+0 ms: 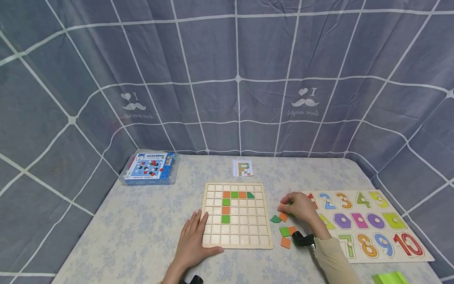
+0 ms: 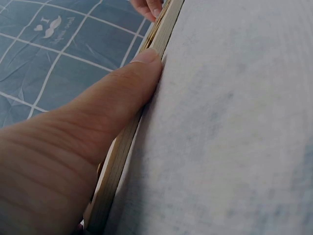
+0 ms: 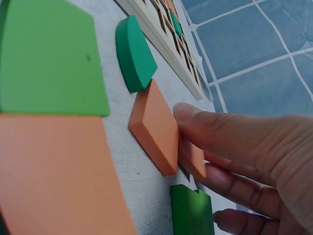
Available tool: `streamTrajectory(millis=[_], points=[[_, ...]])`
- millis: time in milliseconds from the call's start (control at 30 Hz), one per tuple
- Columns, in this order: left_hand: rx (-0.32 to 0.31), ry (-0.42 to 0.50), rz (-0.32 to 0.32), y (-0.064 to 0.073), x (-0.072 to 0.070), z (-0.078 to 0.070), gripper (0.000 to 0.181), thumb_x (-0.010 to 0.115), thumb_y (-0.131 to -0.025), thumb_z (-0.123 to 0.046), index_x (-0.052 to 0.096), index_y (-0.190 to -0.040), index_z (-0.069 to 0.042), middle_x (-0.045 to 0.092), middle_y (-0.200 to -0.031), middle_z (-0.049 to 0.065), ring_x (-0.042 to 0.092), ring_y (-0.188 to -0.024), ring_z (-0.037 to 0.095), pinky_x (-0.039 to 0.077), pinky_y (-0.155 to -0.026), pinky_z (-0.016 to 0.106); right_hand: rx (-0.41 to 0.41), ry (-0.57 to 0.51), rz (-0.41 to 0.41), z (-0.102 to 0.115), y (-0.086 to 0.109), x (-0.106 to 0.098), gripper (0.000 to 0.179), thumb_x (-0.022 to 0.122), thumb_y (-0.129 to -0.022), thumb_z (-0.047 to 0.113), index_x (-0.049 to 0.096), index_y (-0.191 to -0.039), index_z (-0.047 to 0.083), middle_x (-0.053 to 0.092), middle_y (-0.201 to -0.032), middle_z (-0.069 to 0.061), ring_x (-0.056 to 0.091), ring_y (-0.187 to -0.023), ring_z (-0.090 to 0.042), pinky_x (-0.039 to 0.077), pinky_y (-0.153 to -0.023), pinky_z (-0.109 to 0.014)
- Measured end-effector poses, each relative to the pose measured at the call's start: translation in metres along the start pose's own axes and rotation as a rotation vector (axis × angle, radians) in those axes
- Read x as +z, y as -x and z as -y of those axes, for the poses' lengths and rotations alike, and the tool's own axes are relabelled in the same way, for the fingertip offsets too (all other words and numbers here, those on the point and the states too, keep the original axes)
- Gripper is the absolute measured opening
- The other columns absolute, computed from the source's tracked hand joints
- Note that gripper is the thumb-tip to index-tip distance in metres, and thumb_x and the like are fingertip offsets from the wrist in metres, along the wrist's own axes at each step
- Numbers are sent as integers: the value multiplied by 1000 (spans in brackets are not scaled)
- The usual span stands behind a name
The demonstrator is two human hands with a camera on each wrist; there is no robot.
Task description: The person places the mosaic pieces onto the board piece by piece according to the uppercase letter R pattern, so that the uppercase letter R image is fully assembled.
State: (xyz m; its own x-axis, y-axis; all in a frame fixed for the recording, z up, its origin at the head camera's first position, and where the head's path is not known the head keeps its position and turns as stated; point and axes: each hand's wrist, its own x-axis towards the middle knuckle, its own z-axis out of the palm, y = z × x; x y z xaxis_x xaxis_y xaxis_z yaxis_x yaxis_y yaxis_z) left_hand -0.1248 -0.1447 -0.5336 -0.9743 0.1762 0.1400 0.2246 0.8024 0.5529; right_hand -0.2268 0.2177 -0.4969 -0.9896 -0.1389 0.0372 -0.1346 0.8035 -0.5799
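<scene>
A wooden grid board (image 1: pixel 248 232) lies flat, its cells holding orange and green square tiles and one dark green quarter-round tile (image 1: pixel 250 195). My left hand (image 1: pixel 191 236) rests at the board's lower left corner, fingers extended along the left side; its thumb (image 2: pixel 122 93) presses against the front edge. Right of the board, my right hand (image 1: pixel 299 207) pinches an orange square tile (image 3: pixel 191 157) between thumb and fingers. Touching or close beside that tile is another orange tile (image 3: pixel 156 129), with a loose quarter-round green tile (image 3: pixel 134 54) next to it. Green pieces (image 3: pixel 191 210) lie below the fingers.
A small pattern card (image 1: pixel 242 168) lies behind the board. At the back left sits a boxed set (image 1: pixel 150 169). A number puzzle board (image 1: pixel 369 227) lies right, partly under my right forearm. More loose tiles (image 1: pixel 285 232) lie near the wrist; a bright green object (image 1: pixel 390 277) is at the front right.
</scene>
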Motion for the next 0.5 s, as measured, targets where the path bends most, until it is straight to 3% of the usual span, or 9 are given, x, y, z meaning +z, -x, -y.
streamTrajectory(millis=[267,500], points=[[6,-5,-4,0,0,0,114,72,-63,-70,31,-149,-6,24,-151,21,13,-141,36,14,-109,53,-40,-28,8,0,1,2,20,80,-78,26,64,-83,14,56,-72,5,47,-62,-14,38,-56,-32],[5,6,-1,0,-1,-1,114,73,-63,-68,32,-148,-5,24,-151,21,13,-141,36,14,-108,54,-38,-70,18,2,0,2,16,78,-80,22,64,-82,14,56,-69,5,48,-59,-15,39,-54,-31]])
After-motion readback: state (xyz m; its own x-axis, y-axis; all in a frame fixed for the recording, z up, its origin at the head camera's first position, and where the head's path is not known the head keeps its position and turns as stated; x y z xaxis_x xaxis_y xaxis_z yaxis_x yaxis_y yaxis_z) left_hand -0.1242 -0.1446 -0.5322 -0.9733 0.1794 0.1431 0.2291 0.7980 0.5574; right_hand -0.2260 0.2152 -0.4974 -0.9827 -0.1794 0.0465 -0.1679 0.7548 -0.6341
